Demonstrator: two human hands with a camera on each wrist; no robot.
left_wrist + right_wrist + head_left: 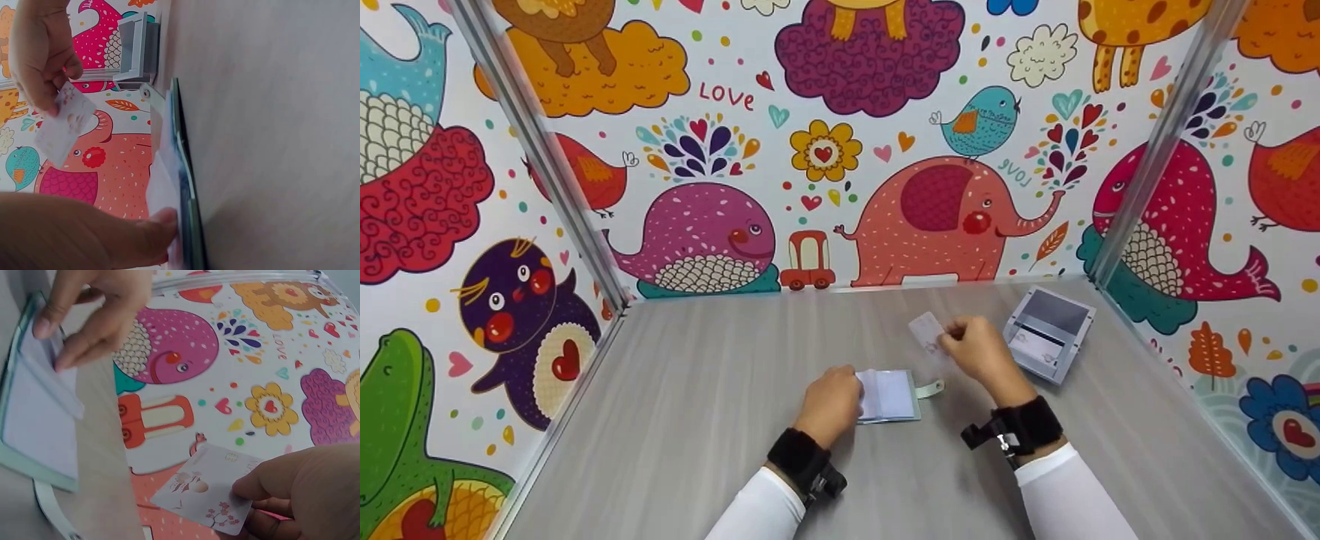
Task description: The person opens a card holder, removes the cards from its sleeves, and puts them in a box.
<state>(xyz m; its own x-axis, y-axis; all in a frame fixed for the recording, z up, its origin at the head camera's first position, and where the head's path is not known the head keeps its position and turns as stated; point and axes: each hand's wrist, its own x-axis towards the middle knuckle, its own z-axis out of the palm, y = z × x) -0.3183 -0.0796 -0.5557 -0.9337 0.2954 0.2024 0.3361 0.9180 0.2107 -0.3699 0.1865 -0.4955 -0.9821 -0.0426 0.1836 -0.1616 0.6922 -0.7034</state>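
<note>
My right hand (979, 349) pinches a pale bank card (202, 486) between thumb and fingers, raised above the table. The card has a chip and a pink blossom print. An open card holder (898, 397) with a light green cover and clear sleeves lies on the table. At its left side, my left hand (829, 401) holds the sleeves, thumb on the pages in the left wrist view. The holder's strap with a snap (930, 389) sticks out to the right. Beyond the right hand stands a grey box (1061, 367) with a similar card (1035, 346) inside.
The table (697, 420) has a grey wood-grain top. Cartoon-printed panels (810, 90) rise at the back and both sides, joined by metal corner posts (1155, 150). Both wrists carry black straps with small cameras (1005, 435).
</note>
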